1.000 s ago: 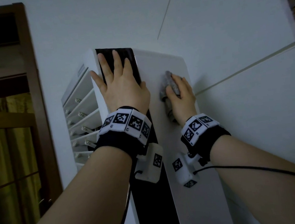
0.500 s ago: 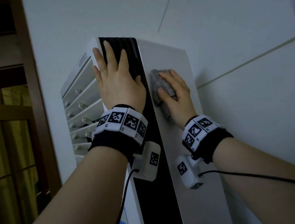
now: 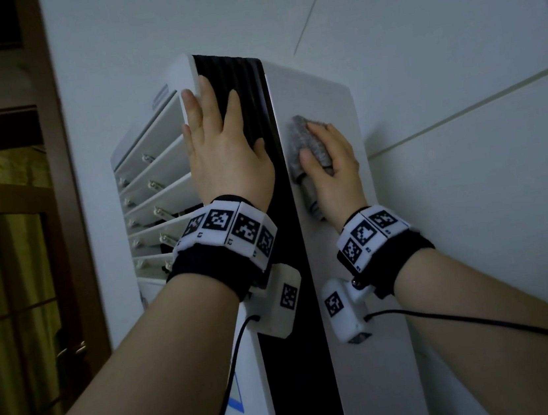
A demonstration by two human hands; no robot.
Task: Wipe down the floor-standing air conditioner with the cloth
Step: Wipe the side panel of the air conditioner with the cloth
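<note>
Head view: the air conditioner (image 3: 312, 82) stands upright close ahead, the left hand (image 3: 225, 158) lying flat on its black front strip, the right hand (image 3: 333, 169) gripping the cloth (image 3: 306, 141) against its right side panel, whose length runs downward from there.

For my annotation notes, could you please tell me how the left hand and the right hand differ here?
The left hand lies flat, fingers straight, on the black strip of the air conditioner, holding nothing; the right hand grips the grey cloth against the white side panel. The left hand reaches higher than the right hand. Both wear marker wristbands.
</note>
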